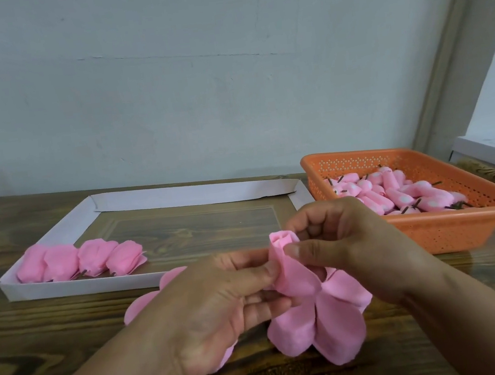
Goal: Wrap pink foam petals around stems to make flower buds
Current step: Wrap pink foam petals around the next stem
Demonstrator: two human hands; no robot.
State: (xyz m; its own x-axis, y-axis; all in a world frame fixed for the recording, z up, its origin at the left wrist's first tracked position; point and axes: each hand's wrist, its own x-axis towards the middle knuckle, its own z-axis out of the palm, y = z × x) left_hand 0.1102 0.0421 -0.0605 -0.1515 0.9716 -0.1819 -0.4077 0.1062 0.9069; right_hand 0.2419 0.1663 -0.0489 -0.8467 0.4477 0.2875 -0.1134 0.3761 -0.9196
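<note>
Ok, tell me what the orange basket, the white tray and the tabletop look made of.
Basket: apparently moulded plastic, matte orange, walls pierced with rows of small holes. Tray: looks like thin white card, folded at the corners, matte. Tabletop: dark wood or wood-look laminate, grain showing, slight sheen; which one, I cannot tell.

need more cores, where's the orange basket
Head view, right side of the table: the orange basket sits right of the white tray, behind the right hand.

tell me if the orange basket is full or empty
Partly full. The orange basket holds a pile of pink foam buds with dark stems, heaped below its rim.
</note>
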